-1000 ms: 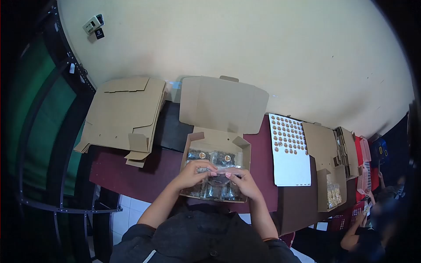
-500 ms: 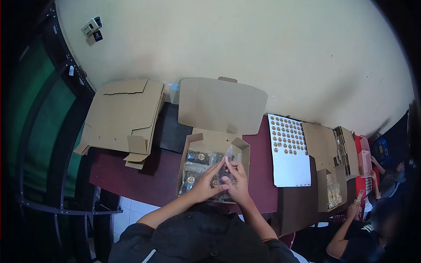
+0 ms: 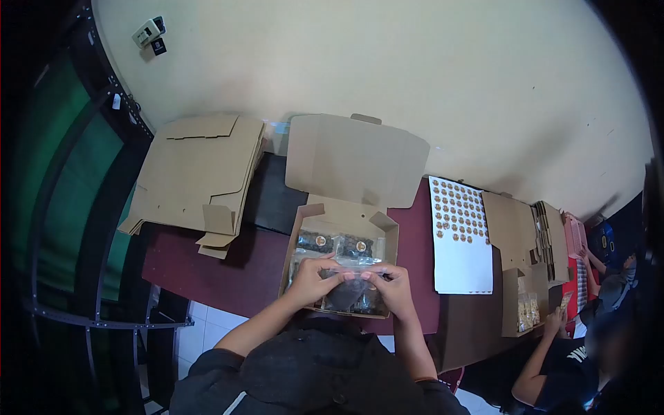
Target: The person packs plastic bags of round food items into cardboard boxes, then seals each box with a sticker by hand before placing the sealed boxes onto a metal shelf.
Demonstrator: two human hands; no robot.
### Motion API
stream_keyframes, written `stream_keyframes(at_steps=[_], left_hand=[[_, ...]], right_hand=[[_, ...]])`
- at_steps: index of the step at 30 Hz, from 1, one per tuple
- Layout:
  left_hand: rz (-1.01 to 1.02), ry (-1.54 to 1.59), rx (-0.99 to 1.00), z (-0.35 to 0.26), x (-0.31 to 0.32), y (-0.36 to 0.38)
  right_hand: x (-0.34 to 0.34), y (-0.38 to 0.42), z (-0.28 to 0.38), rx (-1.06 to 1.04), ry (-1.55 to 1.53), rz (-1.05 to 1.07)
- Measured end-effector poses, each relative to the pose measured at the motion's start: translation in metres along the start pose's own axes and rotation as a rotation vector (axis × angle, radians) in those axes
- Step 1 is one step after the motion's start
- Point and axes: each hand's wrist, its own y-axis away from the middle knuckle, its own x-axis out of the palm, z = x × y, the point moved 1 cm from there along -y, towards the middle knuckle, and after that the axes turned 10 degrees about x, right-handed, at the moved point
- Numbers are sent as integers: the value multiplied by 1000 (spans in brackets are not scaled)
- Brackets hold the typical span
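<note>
Clear bag (image 3: pixel 346 296) of dark contents, pinched between two hands above the open carton (image 3: pixel 393 243).
Its top edge runs from nine to three o'clock: the left hand (image 3: pixel 313 281) grips towards nine, the right hand (image 3: pixel 392 287) towards three, about equally near. Fingers are bent, thumbs nearly meet, and forearms reach in from seven and five. Labelled packets (image 3: pixel 320 242) lie in the carton between eleven and one; a sticker sheet (image 3: pixel 462 266) sits at two.

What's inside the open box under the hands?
Dark-filled clear bags, the far two with round stickers; the left hand, right hand and held bag cover much of the near part.
</note>
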Motion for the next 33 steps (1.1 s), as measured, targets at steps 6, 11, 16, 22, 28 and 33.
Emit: stream_keyframes(at_steps=[6,11,16,22,28,33], left_hand=[[300,286,-256,-6,-23,1],[126,77,120,-24,-4,11],[302,-348,216,-1,11,21],[-208,76,-224,55,-8,24],[-573,-170,-50,133,-17,-1],[-177,-180,-227,142,-45,-7]], right_hand=[[-17,-4,-1,-42,83,59],[-25,-30,-25,-142,-158,-247],[-18,-44,-35,-183,-64,-216],[-26,-77,-78,30,-211,-67],[-11,-142,-144,52,-36,-54],[12,-174,-210,106,383,-239]])
